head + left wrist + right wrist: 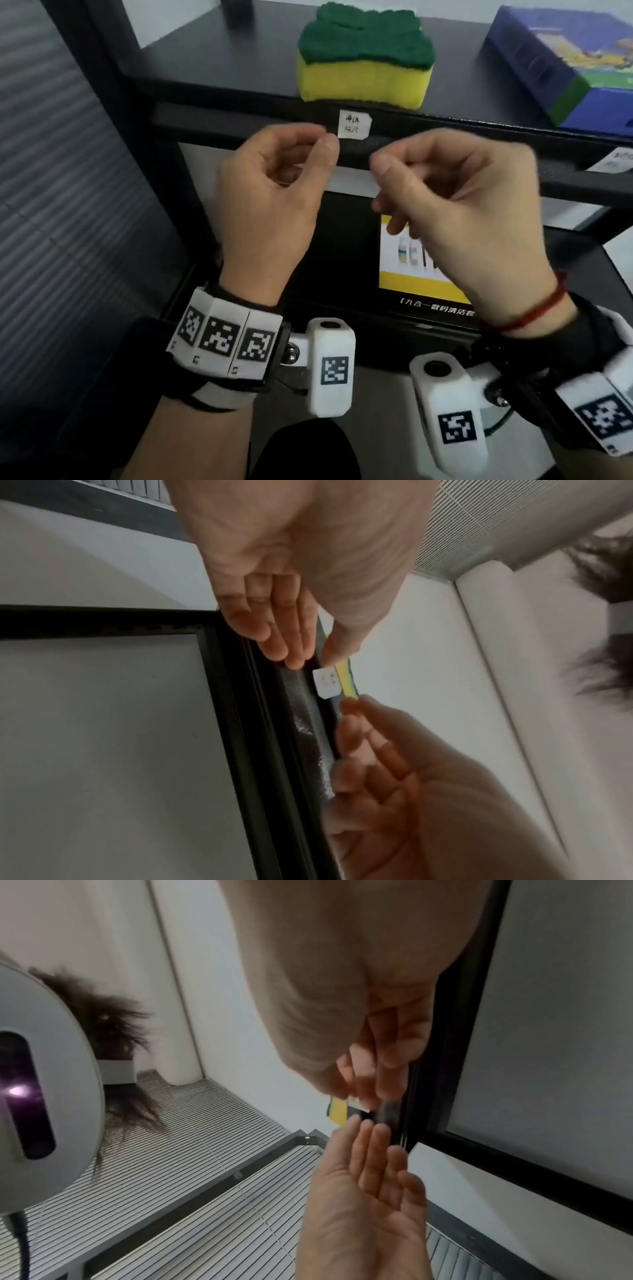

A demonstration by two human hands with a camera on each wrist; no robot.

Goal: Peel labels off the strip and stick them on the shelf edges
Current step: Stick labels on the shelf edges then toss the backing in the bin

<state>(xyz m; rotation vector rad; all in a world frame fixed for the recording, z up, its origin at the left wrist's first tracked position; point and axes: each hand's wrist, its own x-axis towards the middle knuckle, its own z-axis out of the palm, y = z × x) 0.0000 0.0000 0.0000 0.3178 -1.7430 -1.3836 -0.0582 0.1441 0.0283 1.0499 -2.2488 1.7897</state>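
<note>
1. Shelving of black metal fills the scene; its upper shelf edge (239, 118) runs just beyond the fingertips of both hands.
2. Blue box (565, 61) lies on the upper shelf, up and to the right of the right hand's fingers, well apart from them.
3. Black carton with a yellow panel (421, 260) stands on the lower shelf, below and behind the fingers of the right hand.
4. Sponge (364, 54), green on top and yellow beneath, sits on the upper shelf directly above the gap between the two hands.
5. Left hand (270, 192) is raised to the shelf edge, its fingers loosely curled; thumb and forefinger meet at the tip just beside the left border of the label. Whether they pinch that border or only touch it cannot be told.
6. Right hand (455, 198) hangs near the shelf edge with its fingers relaxed and half bent, holding nothing; its forefinger tip is below and to the right of the label, apart from it.
7. Label (354, 125), small, white and handwritten, is stuck on the shelf edge under the sponge, between the two sets of fingertips.
8. Second white label (613, 159) shows on the shelf edge far to the right of the right fingers.
</note>
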